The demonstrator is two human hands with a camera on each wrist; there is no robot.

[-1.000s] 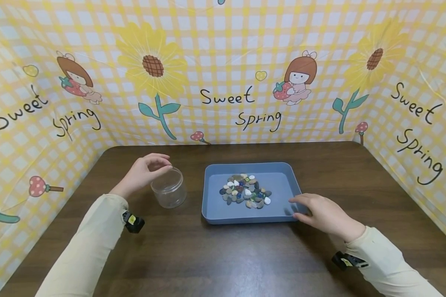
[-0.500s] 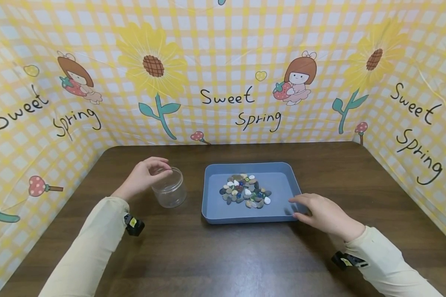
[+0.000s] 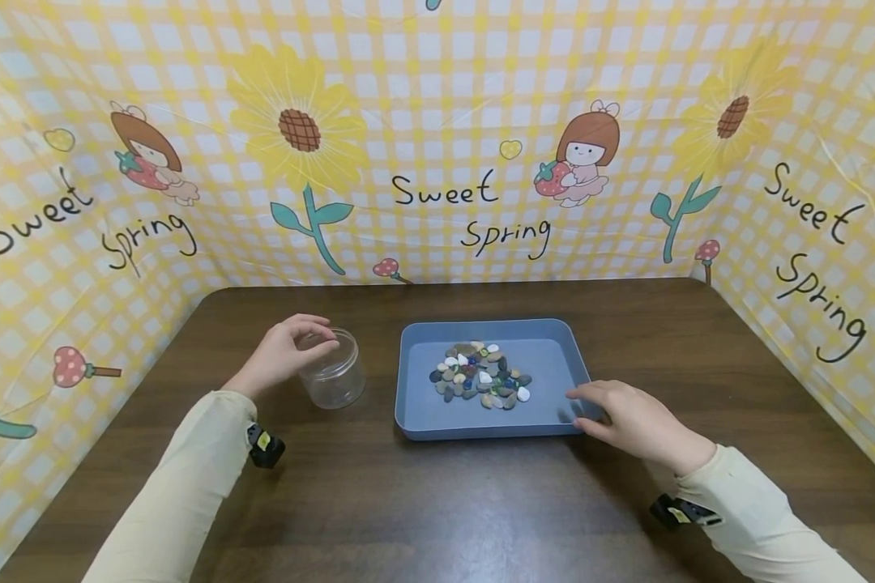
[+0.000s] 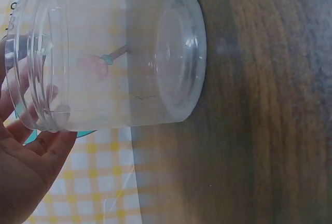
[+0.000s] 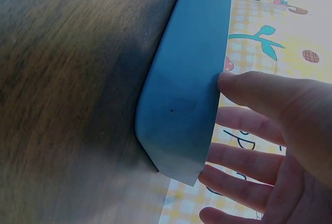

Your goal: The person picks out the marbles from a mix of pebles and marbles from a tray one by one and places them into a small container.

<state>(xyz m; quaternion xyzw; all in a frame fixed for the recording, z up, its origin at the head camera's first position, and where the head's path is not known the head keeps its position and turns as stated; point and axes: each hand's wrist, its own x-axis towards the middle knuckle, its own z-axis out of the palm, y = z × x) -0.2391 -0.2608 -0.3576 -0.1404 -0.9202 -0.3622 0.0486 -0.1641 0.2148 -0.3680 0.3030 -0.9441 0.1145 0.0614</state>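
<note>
A clear, empty plastic jar (image 3: 335,377) with no lid stands on the dark wooden table (image 3: 437,502), left of a blue tray (image 3: 481,431). My left hand (image 3: 312,340) curls over the jar's rim from the left; in the left wrist view my fingers (image 4: 31,146) lie against the rim of the jar (image 4: 119,58). Several small coloured pebbles (image 3: 481,377) lie heaped in the tray's middle. My right hand (image 3: 591,405) rests with straight fingers on the tray's near right corner. In the right wrist view the thumb of that hand (image 5: 259,130) touches the rim of the tray (image 5: 192,79).
A yellow checked cloth (image 3: 437,162) printed with sunflowers and "Sweet Spring" walls in the table at the back and on both sides. Bare tabletop lies in front of the tray and behind it.
My left hand has come down a little onto the jar's rim. The right hand, tray and pebbles have not moved.
</note>
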